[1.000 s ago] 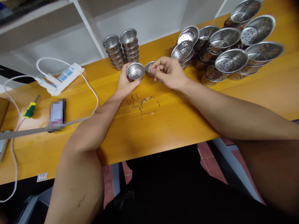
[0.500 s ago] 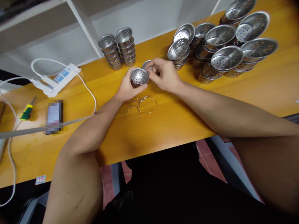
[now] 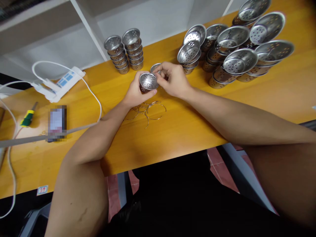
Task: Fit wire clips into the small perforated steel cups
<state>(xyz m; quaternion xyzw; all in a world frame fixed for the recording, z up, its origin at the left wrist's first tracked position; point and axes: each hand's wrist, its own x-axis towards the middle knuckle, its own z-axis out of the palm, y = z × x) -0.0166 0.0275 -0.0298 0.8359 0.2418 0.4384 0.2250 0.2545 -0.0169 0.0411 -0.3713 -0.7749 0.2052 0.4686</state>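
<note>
My left hand is wrapped round a small perforated metal cup, its open top facing me. The thumb lies along the near side. My right hand is closed in a pinch at the cup's right rim; whatever its fingertips hold is too small to make out. Behind that hand, another metal cup stands partly hidden on the table. Several thin bent wire pieces lie in a loose heap just below the left hand.
Two stacks of perforated cups stand at the back, left of centre. Many larger stacked cups fill the back right. On the left lie a white power strip with cables, a green-and-yellow screwdriver and a blurred phone-like device.
The cup in my left hand has shifted very slightly to the right, towards my right fingertips. My right hand stays pinched at the rim, almost in the same place.
</note>
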